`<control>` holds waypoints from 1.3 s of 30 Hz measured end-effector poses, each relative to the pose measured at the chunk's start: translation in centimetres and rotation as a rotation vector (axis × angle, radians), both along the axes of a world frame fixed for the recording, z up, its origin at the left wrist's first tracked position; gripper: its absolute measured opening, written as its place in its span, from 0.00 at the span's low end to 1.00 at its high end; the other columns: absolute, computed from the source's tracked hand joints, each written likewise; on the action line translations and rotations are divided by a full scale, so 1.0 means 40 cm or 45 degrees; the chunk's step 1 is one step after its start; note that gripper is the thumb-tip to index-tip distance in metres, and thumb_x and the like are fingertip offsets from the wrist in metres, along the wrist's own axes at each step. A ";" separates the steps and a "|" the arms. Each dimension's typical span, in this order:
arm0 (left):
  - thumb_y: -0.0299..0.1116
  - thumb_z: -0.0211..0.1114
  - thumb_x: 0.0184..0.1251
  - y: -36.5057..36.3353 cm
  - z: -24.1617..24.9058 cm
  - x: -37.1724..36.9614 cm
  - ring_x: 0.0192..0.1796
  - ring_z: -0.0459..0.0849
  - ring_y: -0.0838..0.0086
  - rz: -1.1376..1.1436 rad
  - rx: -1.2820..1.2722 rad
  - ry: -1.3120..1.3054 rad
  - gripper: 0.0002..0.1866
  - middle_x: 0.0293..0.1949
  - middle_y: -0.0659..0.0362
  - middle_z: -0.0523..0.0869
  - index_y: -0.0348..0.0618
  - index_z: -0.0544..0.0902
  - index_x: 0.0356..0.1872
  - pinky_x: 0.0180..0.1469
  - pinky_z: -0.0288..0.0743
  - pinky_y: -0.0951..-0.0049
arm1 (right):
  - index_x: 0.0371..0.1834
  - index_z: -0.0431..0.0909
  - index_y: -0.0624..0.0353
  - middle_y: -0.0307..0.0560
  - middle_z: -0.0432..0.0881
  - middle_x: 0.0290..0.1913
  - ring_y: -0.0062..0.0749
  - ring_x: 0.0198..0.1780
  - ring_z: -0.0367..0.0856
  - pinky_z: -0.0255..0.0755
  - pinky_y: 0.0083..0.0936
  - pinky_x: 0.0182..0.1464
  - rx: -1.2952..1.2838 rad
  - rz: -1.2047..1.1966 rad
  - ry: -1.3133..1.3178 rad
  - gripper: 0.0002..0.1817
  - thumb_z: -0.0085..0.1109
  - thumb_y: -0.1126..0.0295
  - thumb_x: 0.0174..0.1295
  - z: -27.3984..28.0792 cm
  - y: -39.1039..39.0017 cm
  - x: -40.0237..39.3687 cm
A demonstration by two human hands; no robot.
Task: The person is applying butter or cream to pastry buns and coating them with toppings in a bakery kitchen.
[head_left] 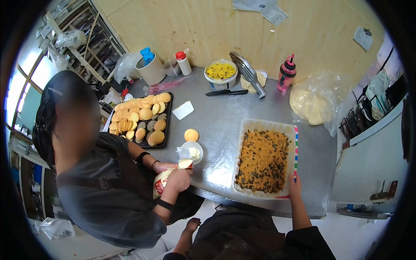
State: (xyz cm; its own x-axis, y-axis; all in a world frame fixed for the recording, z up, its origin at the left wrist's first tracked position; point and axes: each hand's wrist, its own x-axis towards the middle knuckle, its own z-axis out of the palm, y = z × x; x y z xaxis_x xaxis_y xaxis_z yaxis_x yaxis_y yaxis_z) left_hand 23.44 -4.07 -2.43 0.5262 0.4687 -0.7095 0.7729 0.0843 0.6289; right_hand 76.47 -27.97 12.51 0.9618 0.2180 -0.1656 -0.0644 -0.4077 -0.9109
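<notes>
My right hand (295,187) is at the lower right corner of a rectangular plastic tub (239,151), its fingers closed on the tub's edge. Orange-brown crumbly filling with dark bits (264,158) fills the tub. A strip of coloured squares (296,149) runs along the tub's right side. Away from the table, in front of my body, hangs my left hand (193,224); its fingers are curled, and whether anything is inside them is hidden.
At the left a co-worker (108,186) holds a bag (162,181) by a white bowl (196,148). Round cakes fill a black tray (169,113). Behind stand a yellow-filled tub (221,82), a knife (225,92), tongs (249,76), a pink bottle (286,73) and bagged dough (310,104).
</notes>
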 end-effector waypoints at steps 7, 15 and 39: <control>0.37 0.57 0.71 -0.007 0.081 0.045 0.45 0.86 0.62 0.280 -0.109 0.070 0.17 0.43 0.48 0.85 0.31 0.76 0.50 0.46 0.80 0.65 | 0.44 0.75 0.62 0.44 0.77 0.34 0.28 0.36 0.73 0.69 0.28 0.41 -0.039 0.004 0.000 0.16 0.54 0.59 0.68 0.004 -0.001 -0.001; 0.34 0.57 0.71 -0.002 0.109 0.066 0.45 0.85 0.62 0.228 -0.145 0.055 0.16 0.44 0.46 0.84 0.30 0.76 0.50 0.45 0.80 0.65 | 0.51 0.74 0.62 0.45 0.79 0.42 0.27 0.42 0.75 0.70 0.26 0.47 -0.013 0.025 0.076 0.17 0.53 0.60 0.69 -0.035 -0.018 0.014; 0.33 0.58 0.71 -0.010 0.144 0.083 0.44 0.86 0.60 0.316 -0.048 0.073 0.16 0.42 0.45 0.85 0.27 0.78 0.48 0.43 0.81 0.64 | 0.53 0.75 0.63 0.44 0.80 0.43 0.26 0.43 0.76 0.71 0.26 0.47 -0.054 0.030 0.089 0.18 0.54 0.60 0.69 -0.017 -0.012 0.010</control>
